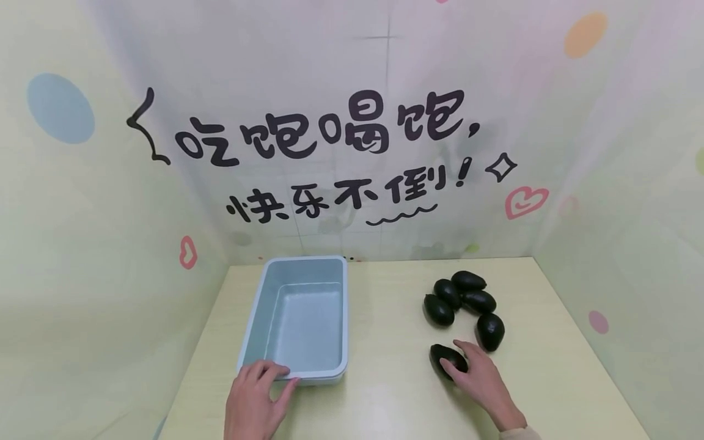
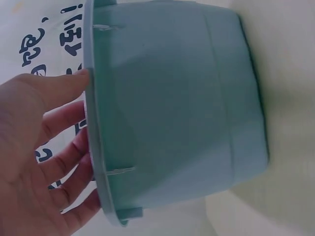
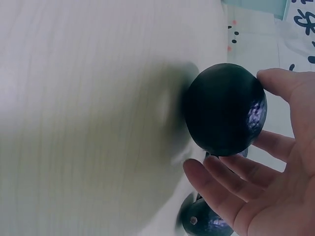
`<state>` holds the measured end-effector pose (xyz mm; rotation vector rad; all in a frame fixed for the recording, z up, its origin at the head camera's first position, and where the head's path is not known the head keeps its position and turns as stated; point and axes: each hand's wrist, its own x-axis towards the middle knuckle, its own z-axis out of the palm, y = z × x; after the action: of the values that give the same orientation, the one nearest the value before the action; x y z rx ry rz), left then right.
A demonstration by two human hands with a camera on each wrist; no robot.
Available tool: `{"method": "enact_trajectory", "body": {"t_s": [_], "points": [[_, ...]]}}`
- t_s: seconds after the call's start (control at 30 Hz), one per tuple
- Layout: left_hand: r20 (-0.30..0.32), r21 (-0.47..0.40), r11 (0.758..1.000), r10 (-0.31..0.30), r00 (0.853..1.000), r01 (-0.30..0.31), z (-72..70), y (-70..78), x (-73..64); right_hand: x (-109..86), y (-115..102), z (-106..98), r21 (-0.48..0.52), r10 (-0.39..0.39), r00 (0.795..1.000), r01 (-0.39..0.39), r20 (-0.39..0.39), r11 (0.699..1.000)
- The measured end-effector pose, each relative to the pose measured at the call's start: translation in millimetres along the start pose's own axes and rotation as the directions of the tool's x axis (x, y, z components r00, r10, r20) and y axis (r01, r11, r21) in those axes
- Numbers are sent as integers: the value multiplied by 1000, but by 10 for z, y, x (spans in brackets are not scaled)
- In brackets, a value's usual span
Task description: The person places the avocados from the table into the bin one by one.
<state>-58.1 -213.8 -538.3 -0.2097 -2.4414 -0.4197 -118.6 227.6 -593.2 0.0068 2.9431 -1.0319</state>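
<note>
On the surface (image 1: 385, 391), the left hand (image 1: 250, 398) pinches the blue bin (image 1: 346, 318) by its rim, likely to steady it; right of that, the right hand (image 1: 481, 380) curls round the nearest avocado (image 1: 448, 353), how firmly unclear.

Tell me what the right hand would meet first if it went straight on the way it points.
Most likely the nearest dark avocado: the right hand reaches around it, so it comes first, though any gap between them is hard to judge.
</note>
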Motion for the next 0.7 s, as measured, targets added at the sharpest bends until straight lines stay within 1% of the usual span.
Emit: {"method": "enact_trajectory", "body": {"t_s": [0.1,0.2,0.37,0.53,0.7], "points": [[29,3,1000,-23,999,22,-41,30,29,0,2,9,-6,7,1000,-7,17,1000],[45,7,999,-31,998,31,-64,53,46,-2,2,15,-7,8,1000,-8,26,1000],[51,12,999,-30,998,30,-74,65,55,-13,-15,19,-3,5,999,-5,33,1000],[48,10,1000,-25,999,24,-67,54,53,-39,-44,29,-2,12,998,-12,67,1000],[62,13,999,-40,997,39,-64,50,43,-36,-55,39,-4,8,997,-8,72,1000]]}}
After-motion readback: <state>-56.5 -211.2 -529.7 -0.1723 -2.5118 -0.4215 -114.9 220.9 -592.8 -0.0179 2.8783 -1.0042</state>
